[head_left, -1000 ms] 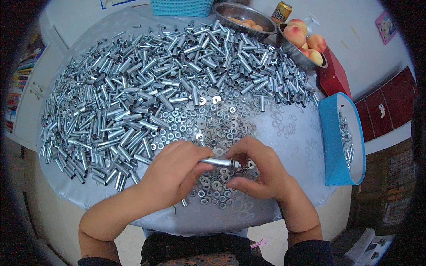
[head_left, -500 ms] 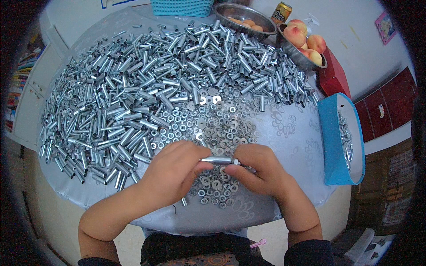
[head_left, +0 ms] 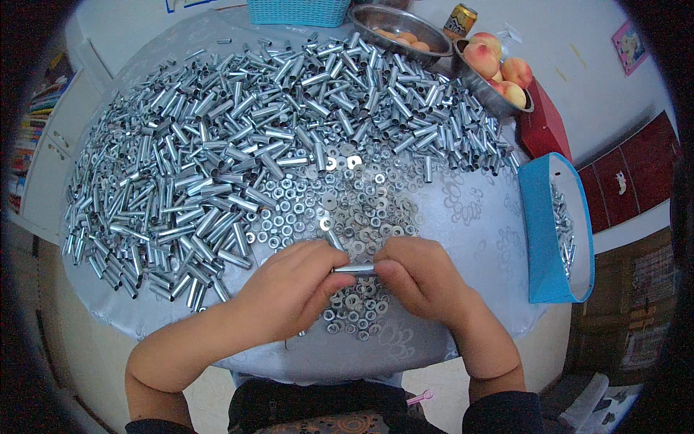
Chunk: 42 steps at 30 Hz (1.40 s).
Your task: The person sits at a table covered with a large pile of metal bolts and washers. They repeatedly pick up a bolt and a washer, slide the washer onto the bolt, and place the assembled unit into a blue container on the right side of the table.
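Forearms [head_left: 199, 340] slant in from seven and five o'clock, elbows set wide, so that the two hands face each other near the counter's six o'clock edge. The left hand [head_left: 296, 286] has its knuckles up and pinches the nine o'clock end of a slim metal tube [head_left: 356, 268] between thumb and curled fingers. The right hand [head_left: 426, 278], turned inward, is closed on the three o'clock end, its thumb and bent fingers covering that tip. Between them the tube lies nearly level, its bare middle showing, over loose washers and nuts [head_left: 361, 210].

From the hands, a broad heap of metal tubes [head_left: 202, 130] spreads from nine round past one o'clock across the counter [head_left: 477, 253]. A blue bin [head_left: 542, 246], with small metal parts [head_left: 562, 224] inside, stands near three o'clock, well apart from the right hand. Toward one o'clock sits a steel bowl [head_left: 473, 81] of peaches [head_left: 515, 72]; a bowl of eggs [head_left: 401, 36] stands just past twelve.
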### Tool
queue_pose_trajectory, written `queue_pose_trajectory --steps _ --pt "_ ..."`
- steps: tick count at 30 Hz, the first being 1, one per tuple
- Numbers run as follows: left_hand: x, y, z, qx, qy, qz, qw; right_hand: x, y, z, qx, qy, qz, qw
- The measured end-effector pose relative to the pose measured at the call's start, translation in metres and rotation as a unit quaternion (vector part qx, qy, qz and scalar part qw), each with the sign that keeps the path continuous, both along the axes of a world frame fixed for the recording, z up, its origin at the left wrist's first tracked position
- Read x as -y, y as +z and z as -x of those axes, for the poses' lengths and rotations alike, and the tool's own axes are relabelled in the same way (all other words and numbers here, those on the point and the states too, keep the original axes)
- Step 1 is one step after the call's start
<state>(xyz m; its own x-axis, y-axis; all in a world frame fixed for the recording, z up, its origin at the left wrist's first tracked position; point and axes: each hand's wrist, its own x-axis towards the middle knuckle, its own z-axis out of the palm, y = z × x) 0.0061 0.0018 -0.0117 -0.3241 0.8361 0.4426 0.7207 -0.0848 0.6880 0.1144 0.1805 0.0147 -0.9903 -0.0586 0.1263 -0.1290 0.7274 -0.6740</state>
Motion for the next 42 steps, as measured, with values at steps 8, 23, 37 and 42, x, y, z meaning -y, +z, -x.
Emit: queue_pose_trajectory --steps 8,23,37,42 --pt "0.002 0.005 0.007 -0.164 -0.002 -0.002 0.987 0.003 0.011 -0.004 0.248 -0.052 0.289 0.923" --pt "0.007 0.018 0.004 0.367 0.031 0.181 0.912 0.006 -0.004 0.004 -0.107 0.080 -0.045 0.990" --pt "0.003 0.016 0.007 0.395 0.071 0.169 0.900 0.008 -0.004 0.003 -0.180 0.067 -0.115 0.975" --pt "0.004 0.016 0.007 0.357 0.037 0.154 0.920 0.010 -0.001 0.002 -0.186 0.073 -0.130 0.971"
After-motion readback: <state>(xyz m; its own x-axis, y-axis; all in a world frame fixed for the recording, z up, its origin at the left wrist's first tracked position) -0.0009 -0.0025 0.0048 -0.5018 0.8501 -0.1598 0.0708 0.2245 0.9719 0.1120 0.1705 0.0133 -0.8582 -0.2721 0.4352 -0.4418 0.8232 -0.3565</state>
